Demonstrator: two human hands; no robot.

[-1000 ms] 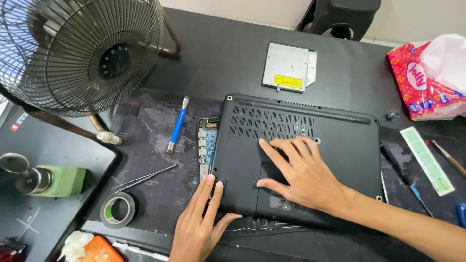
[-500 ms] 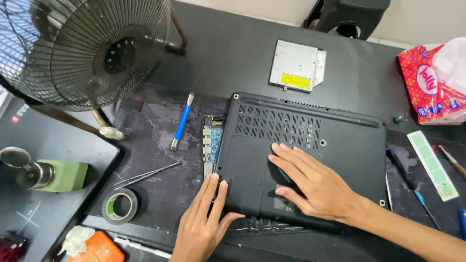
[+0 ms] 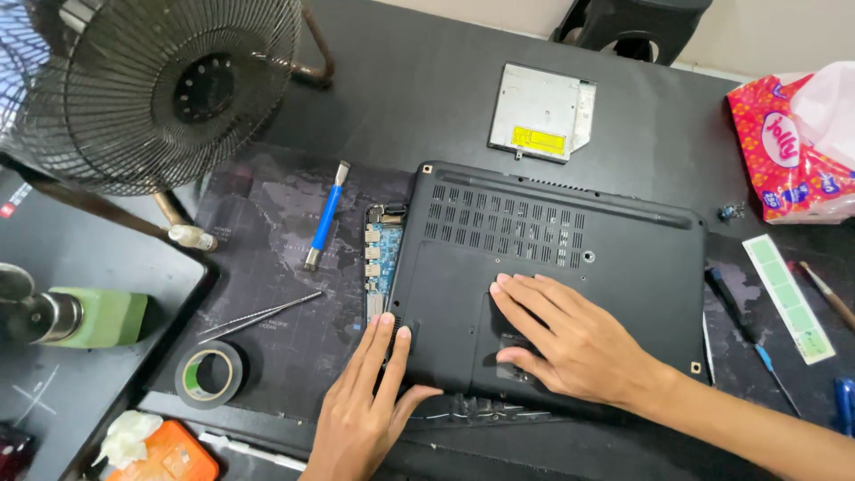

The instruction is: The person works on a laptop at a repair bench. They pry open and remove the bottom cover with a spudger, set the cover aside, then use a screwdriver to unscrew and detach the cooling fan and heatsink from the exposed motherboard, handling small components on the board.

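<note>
A black laptop bottom cover (image 3: 570,249) lies face up on a dark mat, with a strip of blue circuit board (image 3: 378,267) exposed along its left side. My right hand (image 3: 570,343) rests flat on the lower middle of the cover, fingers spread toward the left. Fingers of my left hand (image 3: 370,401) lie at the cover's lower left corner, with the thumb on the cover near its front edge. Neither hand holds a tool.
A blue-handled tool (image 3: 325,216), tweezers (image 3: 258,316) and a tape roll (image 3: 209,374) lie left of the laptop. A wire-caged fan (image 3: 169,85) stands at the back left. A silver optical drive (image 3: 541,114) lies behind, a red tissue pack (image 3: 788,147) and screwdrivers (image 3: 753,334) to the right.
My right hand has slid down and slightly right on the cover. My left hand stays at the lower left corner. The view has shifted a little.
</note>
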